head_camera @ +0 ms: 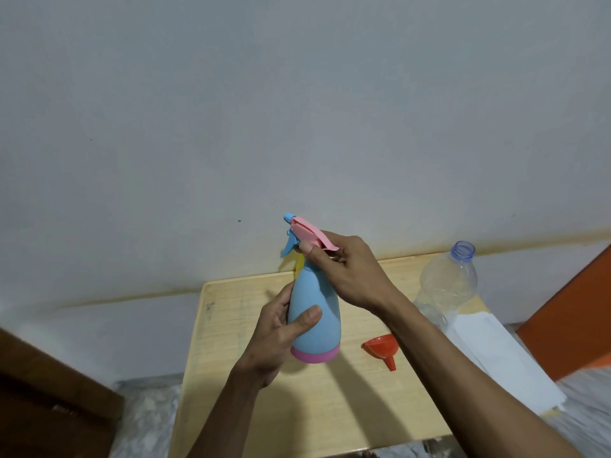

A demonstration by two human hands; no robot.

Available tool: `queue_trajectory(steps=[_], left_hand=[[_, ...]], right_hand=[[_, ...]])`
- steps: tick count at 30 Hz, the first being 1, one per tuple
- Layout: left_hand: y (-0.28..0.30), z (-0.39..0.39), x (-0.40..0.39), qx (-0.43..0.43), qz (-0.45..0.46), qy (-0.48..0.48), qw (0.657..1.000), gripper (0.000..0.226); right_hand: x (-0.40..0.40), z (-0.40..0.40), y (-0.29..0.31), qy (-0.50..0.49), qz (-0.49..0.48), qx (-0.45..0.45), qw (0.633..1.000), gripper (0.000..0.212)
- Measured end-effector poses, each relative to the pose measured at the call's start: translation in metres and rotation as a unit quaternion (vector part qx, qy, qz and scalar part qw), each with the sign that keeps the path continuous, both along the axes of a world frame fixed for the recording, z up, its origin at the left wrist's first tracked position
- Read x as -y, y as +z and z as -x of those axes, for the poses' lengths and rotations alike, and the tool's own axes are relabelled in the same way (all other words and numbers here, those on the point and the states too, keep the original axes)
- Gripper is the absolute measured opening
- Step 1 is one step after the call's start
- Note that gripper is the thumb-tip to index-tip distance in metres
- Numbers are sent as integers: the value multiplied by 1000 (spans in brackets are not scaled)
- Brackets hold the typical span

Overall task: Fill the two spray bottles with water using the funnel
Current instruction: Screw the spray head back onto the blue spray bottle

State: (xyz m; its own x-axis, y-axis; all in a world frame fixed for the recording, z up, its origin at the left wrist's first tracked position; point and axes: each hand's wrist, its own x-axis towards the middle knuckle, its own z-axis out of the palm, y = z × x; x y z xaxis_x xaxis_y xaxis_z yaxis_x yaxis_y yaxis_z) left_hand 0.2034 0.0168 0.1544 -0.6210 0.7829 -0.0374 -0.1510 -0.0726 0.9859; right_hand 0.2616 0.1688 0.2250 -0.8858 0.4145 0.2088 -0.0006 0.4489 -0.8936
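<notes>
Both hands' fingers grasp blue spray bottle (315,315) above wooden table (347,401) by grey wall (297,110).

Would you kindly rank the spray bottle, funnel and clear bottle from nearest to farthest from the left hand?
1. Spray bottle: held in the left hand.
2. Funnel: on the table, to the right.
3. Clear bottle: far right, at the back.

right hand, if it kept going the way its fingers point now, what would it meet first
The right hand points left and up, and its grip is already on the pink spray head of the blue spray bottle. So the spray head comes first; past it only the wall, though depth is unclear.
</notes>
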Motion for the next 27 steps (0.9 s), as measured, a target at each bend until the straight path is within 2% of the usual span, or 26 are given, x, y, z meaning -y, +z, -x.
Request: queue_trajectory(steps=[3,6,10,15,19,23,27], left_hand=[[-1,-2,-4,-6,8,32,999,68],[-3,-4,-6,7,9,52,999,68],[-4,-5,-6,10,-12,64,998,54],[-7,-8,-4,-4,-22,83,996,49],[-11,-8,3,9,-34,74,997,46],[-16,-9,11,38,-38,55,997,45],[-18,-13,20,50,-34,24,998,54]], right_hand=[[2,4,-1,-56,-57,6,997,33],[7,7,-3,-100,-69,6,993,28],[10,8,-3,-128,-86,4,988,31],[17,7,-4,-162,-117,17,980,34],[21,6,-10,-168,-95,4,981,31],[28,-2,-11,-153,-32,-21,987,23],[37,-7,-12,-115,58,19,992,27]])
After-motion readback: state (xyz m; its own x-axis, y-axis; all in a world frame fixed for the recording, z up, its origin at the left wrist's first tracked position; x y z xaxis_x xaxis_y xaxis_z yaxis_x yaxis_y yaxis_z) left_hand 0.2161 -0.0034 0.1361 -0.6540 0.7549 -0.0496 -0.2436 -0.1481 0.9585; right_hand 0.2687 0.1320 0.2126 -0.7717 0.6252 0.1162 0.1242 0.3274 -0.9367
